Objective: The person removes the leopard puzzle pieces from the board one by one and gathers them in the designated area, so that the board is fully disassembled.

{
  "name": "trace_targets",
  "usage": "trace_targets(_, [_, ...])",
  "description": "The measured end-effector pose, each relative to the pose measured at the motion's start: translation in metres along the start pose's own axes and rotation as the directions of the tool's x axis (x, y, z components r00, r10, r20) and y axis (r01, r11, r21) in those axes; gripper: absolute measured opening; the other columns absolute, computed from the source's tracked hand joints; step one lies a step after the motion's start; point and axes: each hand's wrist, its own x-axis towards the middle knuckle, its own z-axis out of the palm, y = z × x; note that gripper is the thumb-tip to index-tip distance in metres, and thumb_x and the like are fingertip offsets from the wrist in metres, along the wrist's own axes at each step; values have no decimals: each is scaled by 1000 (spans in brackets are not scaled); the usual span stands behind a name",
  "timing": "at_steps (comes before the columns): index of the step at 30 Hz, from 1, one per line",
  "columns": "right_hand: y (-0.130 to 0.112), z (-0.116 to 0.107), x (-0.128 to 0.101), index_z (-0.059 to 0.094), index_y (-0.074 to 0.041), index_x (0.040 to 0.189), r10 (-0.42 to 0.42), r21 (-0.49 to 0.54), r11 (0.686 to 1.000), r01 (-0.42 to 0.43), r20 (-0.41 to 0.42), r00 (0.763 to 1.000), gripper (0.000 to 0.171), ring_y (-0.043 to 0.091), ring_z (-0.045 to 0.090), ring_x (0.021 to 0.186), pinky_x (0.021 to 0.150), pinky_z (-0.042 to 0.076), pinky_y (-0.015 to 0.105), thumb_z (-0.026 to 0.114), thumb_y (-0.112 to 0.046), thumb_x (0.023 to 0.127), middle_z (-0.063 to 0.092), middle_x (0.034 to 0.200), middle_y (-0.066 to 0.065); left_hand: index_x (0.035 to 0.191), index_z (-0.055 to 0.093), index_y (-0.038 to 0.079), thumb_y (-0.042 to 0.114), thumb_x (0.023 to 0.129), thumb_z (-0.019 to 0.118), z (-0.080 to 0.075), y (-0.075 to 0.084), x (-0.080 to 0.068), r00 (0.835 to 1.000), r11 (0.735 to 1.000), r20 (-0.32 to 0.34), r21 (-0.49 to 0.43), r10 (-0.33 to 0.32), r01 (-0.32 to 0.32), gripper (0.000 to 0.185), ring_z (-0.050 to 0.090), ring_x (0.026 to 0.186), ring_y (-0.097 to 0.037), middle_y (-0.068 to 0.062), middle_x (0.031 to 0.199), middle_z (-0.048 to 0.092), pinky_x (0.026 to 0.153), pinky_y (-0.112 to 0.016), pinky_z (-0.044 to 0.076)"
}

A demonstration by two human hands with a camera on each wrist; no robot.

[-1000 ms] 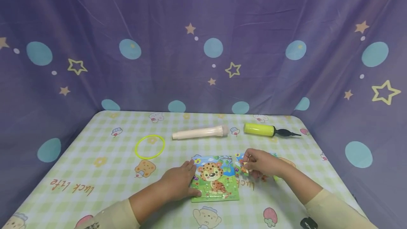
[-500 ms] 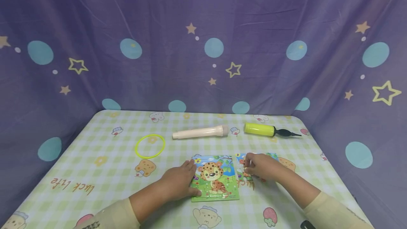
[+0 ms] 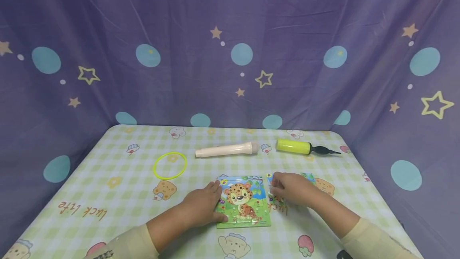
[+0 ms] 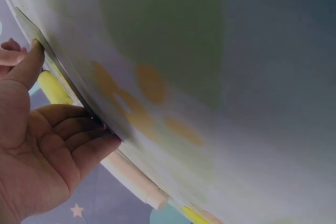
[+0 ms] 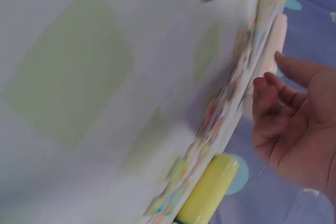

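Note:
A square leopard jigsaw puzzle (image 3: 244, 199) lies flat before me. My left hand (image 3: 203, 209) rests along its left edge, thumb on the lower left corner and fingertips at the upper left. In the left wrist view, the fingertips meet the thin edge of the puzzle board (image 4: 65, 74). Just right of it lies a second group of leopard puzzle pieces (image 3: 276, 199), mostly hidden beneath my right hand (image 3: 294, 189). Its fingers bend loosely over the pieces, and no piece shows between thumb and fingers in the right wrist view. Colourful puzzle pieces (image 5: 176, 182) stretch below that hand there.
Behind the puzzles lie a pale pink microphone-shaped stick (image 3: 226, 150) and a yellow hand pump (image 3: 292, 146) with a black nozzle. A thin yellow ring (image 3: 153, 167) is at the left. The checked tablecloth (image 3: 122, 235) meets a purple curtain (image 3: 172, 91) at the back.
My right hand has come down onto the puzzle pieces from slightly above, letting go of a piece, then shifted a little left. My left hand stays where it was on the puzzle.

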Motion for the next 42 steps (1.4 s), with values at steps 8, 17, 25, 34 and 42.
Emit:
trace_targets(8, [-32, 13, -7, 63, -22, 116, -215, -11, 976, 216, 70, 974, 37, 6, 60, 87, 75, 53, 30, 72, -43, 87, 57, 107, -10, 147, 40, -2, 63, 83, 66, -1, 1, 0, 1000, 1000, 9, -26, 5, -5, 95, 33, 144, -36, -21, 157, 31, 111, -51, 37])
trace_targets(17, [-46, 30, -12, 60, -30, 115, -246, -98, 960, 262, 150, 958, 41, 2, 53, 75, 64, 49, 23, 77, -45, 81, 46, 107, -10, 151, 36, 4, 58, 89, 61, -7, 2, -3, 994, 994, -20, 25, 106, -106, 86, 28, 147, -34, -15, 160, 28, 115, -48, 33])
trace_targets(25, [-47, 34, -10, 60, -34, 107, -240, -93, 962, 255, 151, 959, 33, 4, 49, 73, 62, 45, 23, 78, -42, 80, 45, 104, -11, 152, 40, 20, 55, 95, 54, -14, 15, -9, 890, 895, 185, 87, 416, -437, 68, 30, 147, -18, 5, 161, 28, 108, -38, 43])
trace_targets(34, [-46, 34, -7, 61, -31, 106, -243, -46, 966, 253, 162, 957, 32, 3, 53, 83, 73, 50, 25, 78, -38, 81, 45, 104, -10, 149, 44, 21, 54, 94, 55, -13, 21, -9, 888, 896, 229, 105, 400, -431, 64, 36, 144, -16, 6, 158, 33, 107, -36, 44])
trace_targets(42, [-44, 31, -5, 57, -28, 106, -230, 58, 973, 223, 213, 950, 31, 5, 54, 90, 79, 50, 27, 78, -34, 83, 44, 106, -9, 150, 43, 21, 54, 94, 56, -14, 25, -12, 891, 886, 228, 166, 392, -432, 65, 36, 144, -15, 5, 159, 32, 105, -33, 46])
